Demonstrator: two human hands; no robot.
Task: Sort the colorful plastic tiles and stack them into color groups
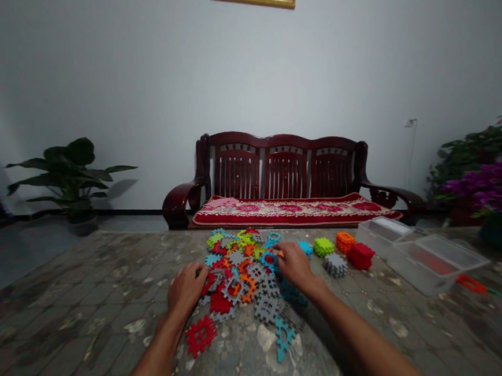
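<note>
A pile of toothed plastic building pieces in red, grey, blue, orange and green [236,258] lies on the table in front of me. My left hand [186,287] rests at the pile's left edge, fingers loosely bent and apart beside a red piece [220,301]. Over the pile's right side, my right hand [295,264] is closed in a pinch. Next to its fingertips are a blue piece with a round hole [268,259] and a bit of orange; what it pinches is hidden. Nearer me lie a red square piece [200,335] and a blue triangular piece [284,338].
Sorted stacks stand right of the pile: green [324,246], orange [345,241], red [360,255], grey [335,265] and blue [305,248]. Beyond them is a clear plastic box [431,263] with an orange-handled tool [471,283] beside it. A wooden bench [284,168] stands behind the table.
</note>
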